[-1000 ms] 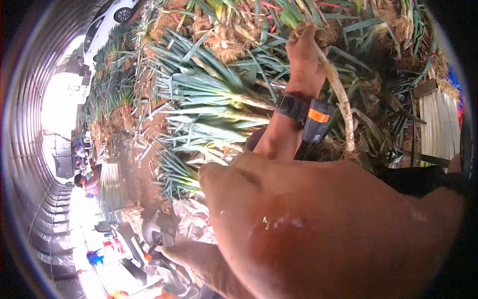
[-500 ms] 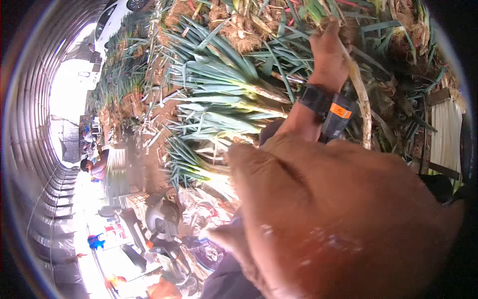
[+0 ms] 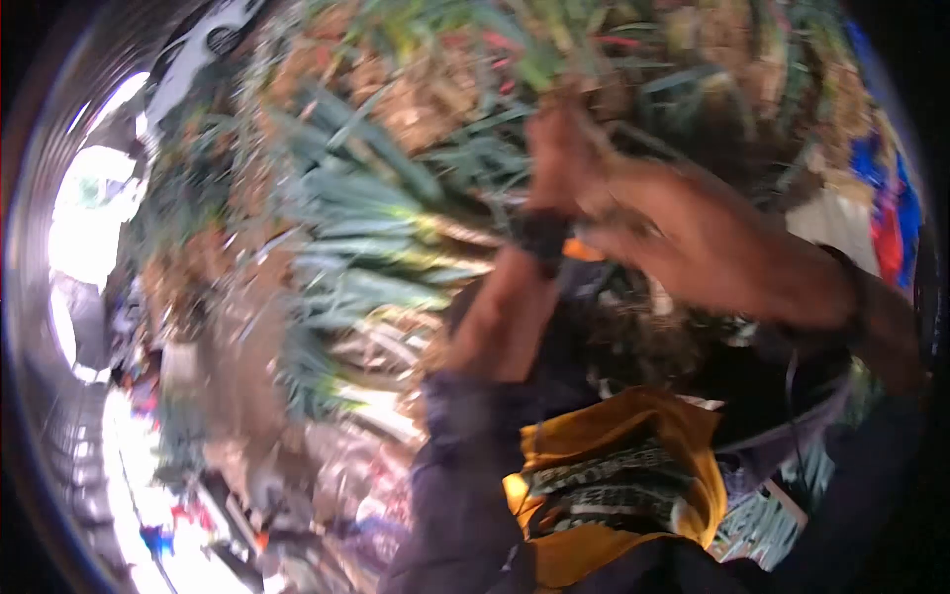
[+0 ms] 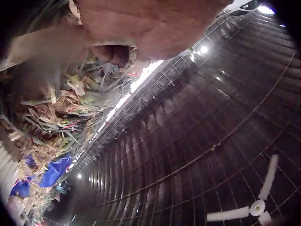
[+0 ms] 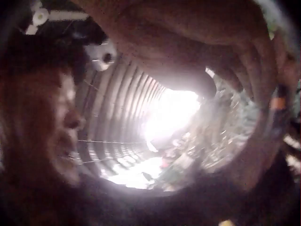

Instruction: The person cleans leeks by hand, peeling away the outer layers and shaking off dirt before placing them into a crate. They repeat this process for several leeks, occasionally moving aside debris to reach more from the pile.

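Observation:
Motion blurs the head view. My left hand (image 3: 564, 148) grips a leek (image 3: 539, 67) whose green part shows above the fist. In the left wrist view the left hand (image 4: 150, 28) fills the top edge, with a blurred pale shape beside it that I cannot identify. My right hand (image 3: 643, 218) is just right of the left wrist, fingers extended toward it. Seen from the right wrist, the right hand (image 5: 188, 42) has loosely bent fingers and a separate thumb, with nothing visible between them. Whether it touches the leek's stalk is unclear.
Leeks (image 3: 371, 218) lie in a pile left of the hands, with rooted bundles (image 3: 416, 99) behind. A yellow printed cloth (image 3: 614, 475) is below the arms. Blue material (image 3: 881, 158) is at far right. A white car (image 3: 193, 59) stands at upper left.
The right hand has moved from close in front of the camera out to beside the left wrist, uncovering the yellow cloth. The left hand keeps its grip and appears lower and further left.

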`<state>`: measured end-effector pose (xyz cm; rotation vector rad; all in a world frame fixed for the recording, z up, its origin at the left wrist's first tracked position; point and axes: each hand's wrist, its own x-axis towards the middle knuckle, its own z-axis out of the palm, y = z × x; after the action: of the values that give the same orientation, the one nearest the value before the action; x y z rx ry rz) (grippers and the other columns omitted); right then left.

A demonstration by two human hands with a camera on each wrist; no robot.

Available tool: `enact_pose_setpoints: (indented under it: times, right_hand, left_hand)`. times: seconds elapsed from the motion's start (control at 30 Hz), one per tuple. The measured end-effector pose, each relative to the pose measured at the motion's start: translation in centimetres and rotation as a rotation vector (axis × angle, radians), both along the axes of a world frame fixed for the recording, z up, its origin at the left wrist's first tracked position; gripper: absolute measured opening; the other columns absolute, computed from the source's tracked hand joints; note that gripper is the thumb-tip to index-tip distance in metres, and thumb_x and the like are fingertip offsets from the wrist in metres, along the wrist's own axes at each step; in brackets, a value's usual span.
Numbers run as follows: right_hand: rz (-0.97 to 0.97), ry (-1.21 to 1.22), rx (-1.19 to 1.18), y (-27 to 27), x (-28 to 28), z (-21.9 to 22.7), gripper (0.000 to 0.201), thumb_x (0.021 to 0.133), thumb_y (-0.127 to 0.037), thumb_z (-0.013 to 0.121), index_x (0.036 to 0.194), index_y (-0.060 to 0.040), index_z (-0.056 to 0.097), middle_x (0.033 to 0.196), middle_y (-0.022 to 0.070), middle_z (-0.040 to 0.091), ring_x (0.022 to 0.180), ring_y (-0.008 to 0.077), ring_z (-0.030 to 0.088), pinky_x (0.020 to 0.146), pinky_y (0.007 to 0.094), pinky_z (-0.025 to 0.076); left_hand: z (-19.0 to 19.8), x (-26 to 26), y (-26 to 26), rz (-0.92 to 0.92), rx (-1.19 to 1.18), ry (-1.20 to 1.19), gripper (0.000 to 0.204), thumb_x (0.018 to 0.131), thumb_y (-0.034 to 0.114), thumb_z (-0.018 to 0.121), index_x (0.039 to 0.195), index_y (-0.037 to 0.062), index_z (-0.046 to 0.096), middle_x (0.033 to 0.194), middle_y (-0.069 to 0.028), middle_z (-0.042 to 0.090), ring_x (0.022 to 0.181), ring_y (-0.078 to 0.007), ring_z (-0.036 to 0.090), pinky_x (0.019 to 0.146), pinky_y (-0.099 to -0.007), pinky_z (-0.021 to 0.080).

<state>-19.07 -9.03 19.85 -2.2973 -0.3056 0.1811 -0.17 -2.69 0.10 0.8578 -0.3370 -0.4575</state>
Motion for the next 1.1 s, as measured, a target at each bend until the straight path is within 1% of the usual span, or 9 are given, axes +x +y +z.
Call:
enact_pose_setpoints:
  times: [0.07,0.2,0.37,0.47,0.7,0.8,0.9,1.0,1.1]
  right_hand:
    - [-0.211,-0.570,-0.088,-3.8,2.8,-6.3,0.030,0.099,-0.028,0.065,0.108,0.0002,0.067,0.077,0.0183,0.063,0.068,0.0342,0.064,0.064,0.0436,0.050]
    - [-0.433,-0.293,-0.089,-6.7,3.2,-8.1,0.039,0.098,-0.035,0.067,0.118,-0.0019,0.067,0.085,0.0209,0.067,0.079,0.0368,0.069,0.070,0.0465,0.053]
    - [-0.325,-0.598,-0.254,-5.2,3.9,-13.1,0.050,0.085,-0.012,0.075,0.132,-0.0056,0.058,0.140,0.0164,0.057,0.106,0.0400,0.067,0.089,0.0465,0.056]
    - [-0.373,-0.553,-0.157,-5.0,4.3,-13.5,0.046,0.087,-0.010,0.073,0.131,-0.0050,0.059,0.138,0.0179,0.058,0.110,0.0401,0.065,0.092,0.0417,0.057]
    - [-0.348,-0.383,0.556,-5.9,5.9,-11.6,0.034,0.095,-0.010,0.071,0.126,0.0007,0.062,0.117,0.0079,0.069,0.107,0.0151,0.066,0.094,0.0325,0.056]
    - [-0.446,-0.304,0.380,-5.4,5.5,-10.7,0.026,0.096,-0.007,0.070,0.119,0.0041,0.063,0.110,0.0074,0.070,0.107,0.0165,0.067,0.095,0.0324,0.055]
    - [-0.343,-0.364,0.761,-5.3,6.2,-11.5,0.022,0.095,-0.010,0.072,0.110,0.0048,0.065,0.105,0.0098,0.070,0.102,0.0134,0.067,0.091,0.0304,0.056]
    - [-0.400,-0.425,0.430,-5.0,5.6,-11.4,0.019,0.094,-0.011,0.074,0.103,0.0032,0.065,0.095,0.0082,0.068,0.089,0.0094,0.065,0.080,0.0284,0.055]
    - [-0.412,-0.370,0.501,-4.4,3.4,-9.5,0.019,0.092,-0.013,0.075,0.099,0.0002,0.063,0.086,0.0033,0.064,0.078,0.0069,0.058,0.069,0.0274,0.051]
  left_hand:
    - [5.0,-2.2,2.2,-0.133,-0.083,0.147,0.033,0.096,0.020,0.062,0.124,0.0019,0.061,0.102,-0.0070,0.067,0.087,-0.0173,0.062,0.076,-0.0312,0.051]
    - [3.7,-0.6,1.2,-0.155,-0.040,0.094,0.031,0.106,0.027,0.053,0.122,0.0018,0.062,0.104,-0.0082,0.069,0.091,-0.0212,0.066,0.080,-0.0357,0.054]
    - [6.7,-2.7,1.2,-0.235,0.058,0.129,0.034,0.107,0.031,0.049,0.124,0.0032,0.061,0.110,-0.0100,0.069,0.099,-0.0242,0.067,0.087,-0.0396,0.054]
    - [7.4,-2.7,1.3,-0.218,0.122,0.082,0.036,0.107,0.034,0.051,0.126,0.0045,0.060,0.114,-0.0106,0.068,0.102,-0.0246,0.066,0.089,-0.0398,0.053]
    - [8.6,-3.1,0.8,-0.278,-0.028,0.044,0.046,0.105,0.042,0.054,0.130,0.0029,0.058,0.119,-0.0132,0.068,0.109,-0.0269,0.064,0.098,-0.0433,0.050]
    - [7.9,-3.1,0.8,-0.227,-0.036,0.094,0.044,0.106,0.038,0.055,0.130,0.0013,0.058,0.119,-0.0147,0.068,0.108,-0.0269,0.065,0.099,-0.0446,0.051]
    - [7.8,-3.5,1.1,-0.216,-0.054,0.113,0.042,0.105,0.036,0.057,0.130,0.0014,0.058,0.119,-0.0147,0.068,0.109,-0.0266,0.065,0.099,-0.0440,0.051]
    - [7.8,-3.2,1.4,-0.220,-0.082,0.124,0.040,0.104,0.033,0.060,0.129,0.0020,0.059,0.120,-0.0138,0.068,0.109,-0.0258,0.065,0.099,-0.0429,0.051]
    - [8.3,-3.4,1.6,-0.186,-0.077,0.082,0.038,0.104,0.030,0.061,0.129,0.0020,0.060,0.120,-0.0110,0.068,0.109,-0.0240,0.064,0.098,-0.0409,0.051]
